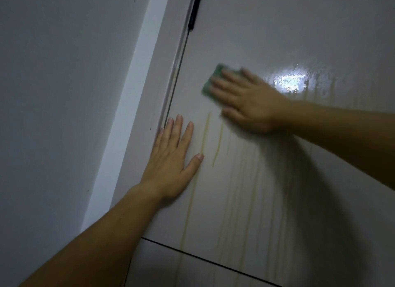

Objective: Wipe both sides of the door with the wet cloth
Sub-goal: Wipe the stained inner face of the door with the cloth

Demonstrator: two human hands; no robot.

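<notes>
A pale glossy door (277, 41) fills the right side of the view, streaked with yellowish drip lines running down its lower half. A green cloth (210, 83) lies flat against the door near its hinge edge. My right hand (248, 101) presses on the cloth with straight, spread fingers; the hand looks blurred. My left hand (173, 158) rests flat on the door lower down, fingers straight and pointing up, close to the gap at the frame.
The door frame (136, 107) runs diagonally at the left, with a grey wall (53, 115) beyond it. A dark hinge (193, 11) sits in the gap at the top. A thin dark groove (205, 261) crosses the door below. A bright wet reflection (288, 81) shines by my right wrist.
</notes>
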